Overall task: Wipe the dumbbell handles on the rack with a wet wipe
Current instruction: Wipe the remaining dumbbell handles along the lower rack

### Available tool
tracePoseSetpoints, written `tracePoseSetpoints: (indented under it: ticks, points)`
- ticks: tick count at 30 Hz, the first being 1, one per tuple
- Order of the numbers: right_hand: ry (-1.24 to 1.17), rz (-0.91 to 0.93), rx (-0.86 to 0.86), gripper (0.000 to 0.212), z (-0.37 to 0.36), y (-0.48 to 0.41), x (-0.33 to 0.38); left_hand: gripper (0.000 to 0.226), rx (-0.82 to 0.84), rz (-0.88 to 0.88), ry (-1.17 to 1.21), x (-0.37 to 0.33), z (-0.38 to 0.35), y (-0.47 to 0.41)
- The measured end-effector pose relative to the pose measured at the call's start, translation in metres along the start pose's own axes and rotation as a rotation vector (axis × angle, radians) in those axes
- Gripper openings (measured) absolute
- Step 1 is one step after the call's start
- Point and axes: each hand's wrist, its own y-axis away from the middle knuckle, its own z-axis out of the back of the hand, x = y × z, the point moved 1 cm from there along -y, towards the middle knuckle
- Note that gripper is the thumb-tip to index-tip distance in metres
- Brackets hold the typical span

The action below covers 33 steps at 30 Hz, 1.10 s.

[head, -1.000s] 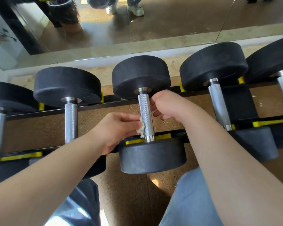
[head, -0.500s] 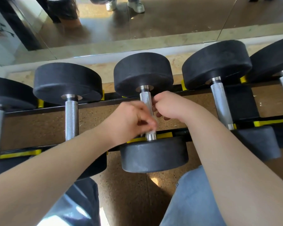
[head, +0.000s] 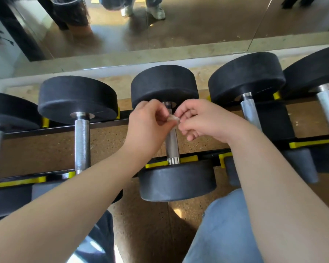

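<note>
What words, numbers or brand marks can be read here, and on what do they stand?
None can be read.
Black dumbbell heads: no numbers or brand visible.
Yellow rack tabs: blank.
Wet wipe: no print visible.
Dark marks on the white wall panel, upper left: too blurred to tell if they are writing.

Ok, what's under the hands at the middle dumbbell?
The steel handle runs beneath the left hand and right hand, which pinch the wet wipe. They hide part of it.
</note>
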Motion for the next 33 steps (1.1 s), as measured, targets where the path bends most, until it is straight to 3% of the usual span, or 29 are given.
tracePoseSetpoints:
  ticks: [3, 5, 8, 10, 12, 18, 20, 23, 25, 30, 33]
  points:
    - [0.141, 0.147, -0.119, 0.026, -0.003, -0.001, 0.001, 0.038, 0.006, 0.053, 0.079, 0.001, 0.001, -0.001]
    - [0.276, 0.196, -0.178, 0.023, -0.006, -0.003, 0.002, 0.042, 0.017, 0.155, 0.268, 0.007, 0.005, 0.007]
    - [0.382, 0.093, -0.137, 0.018, -0.006, -0.002, 0.002, 0.036, 0.014, 0.312, 0.353, 0.02, 0.008, 0.009]
    - [0.424, -0.055, 0.026, 0.015, -0.006, 0.002, 0.001, 0.028, 0.112, 0.42, 0.377, 0.024, 0.005, 0.008]
    - [0.401, -0.171, 0.113, 0.011, -0.008, 0.002, 0.0, 0.027, 0.219, 0.507, 0.476, 0.022, 0.0, 0.008]
    - [0.021, -0.033, -0.263, 0.014, -0.024, -0.026, -0.009, 0.029, 0.269, 0.612, 0.668, 0.022, -0.001, 0.004]
    - [0.108, -0.084, -0.15, 0.015, -0.025, -0.024, -0.008, 0.03, 0.284, 0.622, 0.679, 0.023, -0.001, 0.003]
    - [0.323, -0.299, 0.24, 0.014, -0.025, -0.01, -0.008, 0.03, 0.264, 0.638, 0.673, 0.023, -0.002, 0.003]
    - [0.202, -0.374, 0.325, 0.016, -0.026, -0.005, -0.007, 0.03, 0.261, 0.651, 0.659, 0.023, -0.003, 0.002]
    - [-0.374, -0.27, -0.03, 0.027, -0.028, -0.025, -0.005, 0.032, 0.298, 0.675, 0.654, 0.026, -0.003, 0.0]
    - [-0.542, -0.252, -0.087, 0.034, -0.03, -0.032, -0.008, 0.032, 0.3, 0.691, 0.67, 0.027, -0.004, 0.0]
